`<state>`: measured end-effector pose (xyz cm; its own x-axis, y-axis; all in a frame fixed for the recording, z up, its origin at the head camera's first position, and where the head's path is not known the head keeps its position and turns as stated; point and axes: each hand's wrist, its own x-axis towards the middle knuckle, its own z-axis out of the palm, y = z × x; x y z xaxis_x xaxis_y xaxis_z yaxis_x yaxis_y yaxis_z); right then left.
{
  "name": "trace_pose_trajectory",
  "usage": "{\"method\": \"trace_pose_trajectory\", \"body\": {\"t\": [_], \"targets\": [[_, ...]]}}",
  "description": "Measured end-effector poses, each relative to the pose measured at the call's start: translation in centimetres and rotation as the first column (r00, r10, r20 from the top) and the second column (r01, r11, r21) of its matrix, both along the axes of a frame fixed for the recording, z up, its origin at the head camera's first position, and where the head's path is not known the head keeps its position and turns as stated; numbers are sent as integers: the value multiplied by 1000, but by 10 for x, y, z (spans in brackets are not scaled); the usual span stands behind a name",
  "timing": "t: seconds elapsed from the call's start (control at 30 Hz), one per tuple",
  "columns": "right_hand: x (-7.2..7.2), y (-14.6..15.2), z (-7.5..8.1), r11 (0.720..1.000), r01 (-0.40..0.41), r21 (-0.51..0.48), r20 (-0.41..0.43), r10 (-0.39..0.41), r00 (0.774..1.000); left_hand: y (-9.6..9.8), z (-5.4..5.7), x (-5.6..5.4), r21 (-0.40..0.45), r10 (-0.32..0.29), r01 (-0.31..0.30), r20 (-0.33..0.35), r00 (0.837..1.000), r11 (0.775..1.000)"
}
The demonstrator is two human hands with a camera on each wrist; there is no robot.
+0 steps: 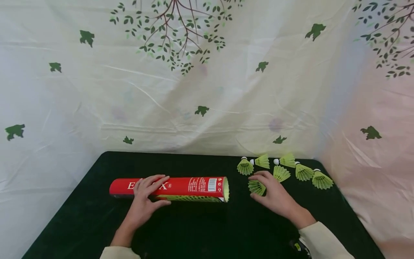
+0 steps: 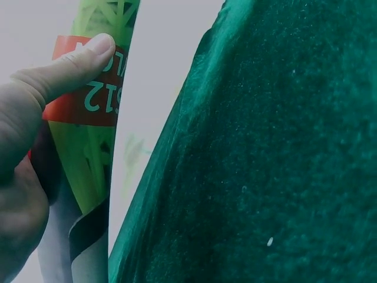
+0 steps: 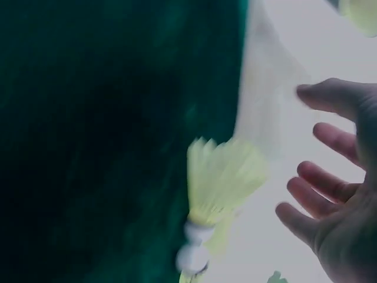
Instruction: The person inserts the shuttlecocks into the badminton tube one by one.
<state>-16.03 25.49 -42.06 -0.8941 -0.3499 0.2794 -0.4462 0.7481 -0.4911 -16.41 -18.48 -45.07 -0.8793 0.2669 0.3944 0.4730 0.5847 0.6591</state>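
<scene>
A red shuttlecock tube with white lettering and a barcode lies sideways on the dark green table. My left hand grips it near the middle, fingers over the top and thumb along the near side. In the left wrist view the thumb presses on the tube's orange-red band. The tube's right end shows a pale green rim. My right hand is spread above a yellow-green shuttlecock, partly covering it. The right wrist view shows the fingers apart with nothing between them, away from a blurred shuttlecock.
Several more yellow-green shuttlecocks with white heads, such as one at the right end, lie along the back right of the table. Behind stands a pale curtain printed with leaves and branches.
</scene>
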Motion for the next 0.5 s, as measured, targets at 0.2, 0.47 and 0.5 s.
{"method": "trace_pose_trajectory", "body": {"t": [0.2, 0.47, 0.5], "targets": [[-11, 16, -18, 944, 25, 328, -108, 11, 994, -1, 1, -5, 1, -14, 14, -10, 1000, 1000], [-26, 16, -25, 877, -4, 480, -163, 94, 982, -2, 0, -7, -13, -19, 19, 1, 1000, 1000], [-27, 16, -25, 870, -9, 492, -160, 101, 982, -3, 0, -7, -13, -20, 20, 2, 1000, 1000]]}}
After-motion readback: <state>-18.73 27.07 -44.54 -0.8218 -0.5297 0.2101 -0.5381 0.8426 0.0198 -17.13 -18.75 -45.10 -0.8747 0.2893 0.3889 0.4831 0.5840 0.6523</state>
